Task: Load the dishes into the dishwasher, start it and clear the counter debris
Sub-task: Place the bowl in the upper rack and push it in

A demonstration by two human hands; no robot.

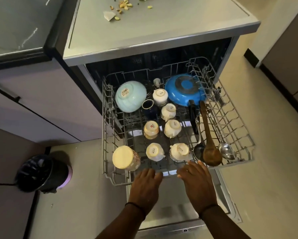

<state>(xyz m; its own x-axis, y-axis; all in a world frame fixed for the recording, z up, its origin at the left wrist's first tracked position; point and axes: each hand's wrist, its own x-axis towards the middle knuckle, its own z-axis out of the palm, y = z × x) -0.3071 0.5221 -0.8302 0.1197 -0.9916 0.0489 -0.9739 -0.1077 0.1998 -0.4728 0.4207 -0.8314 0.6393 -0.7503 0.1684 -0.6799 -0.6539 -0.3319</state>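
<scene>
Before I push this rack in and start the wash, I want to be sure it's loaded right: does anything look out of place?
One dark blue cup stands mouth up between the pale blue bowl and the white cups, which all sit upside down; it would collect water. Scraps still litter the counter.

Dim, warm indoor light, soft blur throughout, wide-angle bending at the edges, dishwasher cavity in shadow.

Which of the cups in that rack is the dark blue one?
The small dark blue cup between the pale blue bowl and the white cups; it alone shows its open mouth, while the others show their bases.
</scene>
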